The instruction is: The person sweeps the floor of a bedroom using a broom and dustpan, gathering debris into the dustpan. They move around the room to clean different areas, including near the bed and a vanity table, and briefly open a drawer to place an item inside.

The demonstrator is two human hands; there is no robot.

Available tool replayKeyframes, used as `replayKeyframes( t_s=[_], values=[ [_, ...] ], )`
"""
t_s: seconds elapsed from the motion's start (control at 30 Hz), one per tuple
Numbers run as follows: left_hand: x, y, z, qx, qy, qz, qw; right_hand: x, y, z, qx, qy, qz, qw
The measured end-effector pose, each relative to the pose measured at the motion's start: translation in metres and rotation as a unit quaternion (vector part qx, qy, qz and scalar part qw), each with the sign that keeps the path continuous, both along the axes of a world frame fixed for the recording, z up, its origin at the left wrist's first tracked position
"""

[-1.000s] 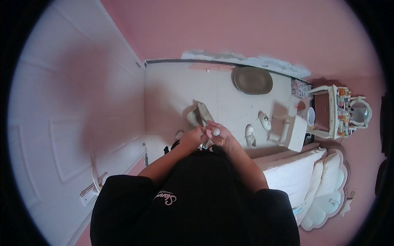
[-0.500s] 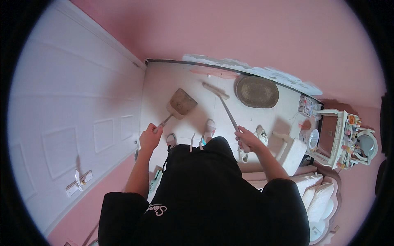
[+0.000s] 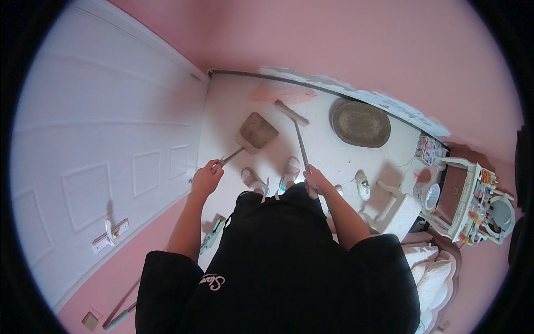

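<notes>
Upper centre of the frame: one dustpan [image 3: 257, 131], grey-brown, its handle slanting down-left into the left grip [image 3: 206, 178], which is closed round it. To its right, same zone: one broom [image 3: 292, 113], narrow head set aslant, handle clasped in the right grip [image 3: 318, 182]. Change recorded: a second earlier, grips close together at mid-frame, tools bunched; now, grips well apart, one tool to each. Half a second on from that, broom head just beside the oval mat [image 3: 361, 123] at upper right; now, a wider gap. Bearing on the work, as judged: each tool can be steered separately. Broom head and dustpan are apart; contact with the floor [image 3: 329, 158], undeterminable.
</notes>
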State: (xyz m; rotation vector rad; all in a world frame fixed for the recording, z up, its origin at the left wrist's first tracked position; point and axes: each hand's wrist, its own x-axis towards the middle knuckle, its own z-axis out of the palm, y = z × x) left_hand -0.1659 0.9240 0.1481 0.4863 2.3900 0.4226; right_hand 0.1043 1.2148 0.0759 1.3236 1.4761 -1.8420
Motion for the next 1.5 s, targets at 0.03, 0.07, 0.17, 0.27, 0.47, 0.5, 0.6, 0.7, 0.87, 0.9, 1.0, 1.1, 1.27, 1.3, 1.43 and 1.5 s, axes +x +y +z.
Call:
replayKeyframes(
  t_s=[0.03,0.07,0.17,0.27,0.47,0.5,0.6,0.7,0.87,0.9,1.0,1.1,1.27,1.3,1.43,1.5],
  values=[
    [0.001,-0.006,0.003,0.004,0.012,0.006,1.000,0.009,-0.005,0.008,-0.004,0.004,-0.011,1.000],
    [0.001,-0.014,0.010,0.008,0.024,0.011,1.000,0.020,-0.008,0.014,-0.009,0.008,-0.023,1.000],
    [0.002,-0.054,0.008,0.006,0.048,0.017,0.999,0.048,-0.022,0.030,0.008,-0.006,-0.021,1.000],
    [0.007,-0.093,0.007,-0.006,0.033,0.055,0.998,0.045,-0.048,0.053,0.027,-0.032,-0.028,0.999],
    [0.008,-0.100,0.011,0.034,0.000,0.086,0.996,0.008,-0.055,0.013,0.059,-0.014,-0.052,0.997],
    [0.006,-0.098,0.010,0.037,0.004,0.078,0.996,-0.001,-0.053,-0.001,0.065,0.004,-0.046,0.997],
    [0.001,-0.093,0.008,0.035,0.018,0.060,0.997,-0.052,-0.058,-0.018,0.032,0.024,-0.017,0.999],
    [0.000,-0.099,0.009,0.034,0.012,0.070,0.997,-0.100,-0.076,0.030,-0.012,0.003,0.011,1.000],
    [-0.003,-0.101,0.014,0.019,-0.006,0.076,0.997,-0.083,-0.089,0.080,0.068,0.039,0.127,0.989],
    [-0.004,-0.101,0.012,0.023,-0.009,0.078,0.997,-0.071,-0.087,0.089,0.087,0.031,0.139,0.986],
    [-0.003,-0.097,0.010,0.018,-0.004,0.090,0.996,-0.037,-0.067,0.124,0.108,0.013,0.149,0.983],
    [-0.001,-0.081,0.008,0.019,0.010,0.094,0.995,-0.008,-0.045,0.139,0.084,-0.008,0.110,0.990],
    [0.001,-0.060,0.007,-0.012,0.027,0.116,0.993,-0.032,0.016,0.086,0.122,0.024,0.053,0.991],
    [0.005,-0.057,0.010,-0.021,0.024,0.124,0.992,-0.058,0.032,0.074,0.119,0.031,0.052,0.991],
    [0.009,-0.033,0.016,-0.054,0.001,0.134,0.990,-0.145,0.084,-0.026,0.090,0.071,0.049,0.992],
    [0.018,-0.029,0.022,-0.082,-0.016,0.156,0.984,-0.192,0.083,-0.039,0.102,0.070,0.125,0.984]
  ],
)
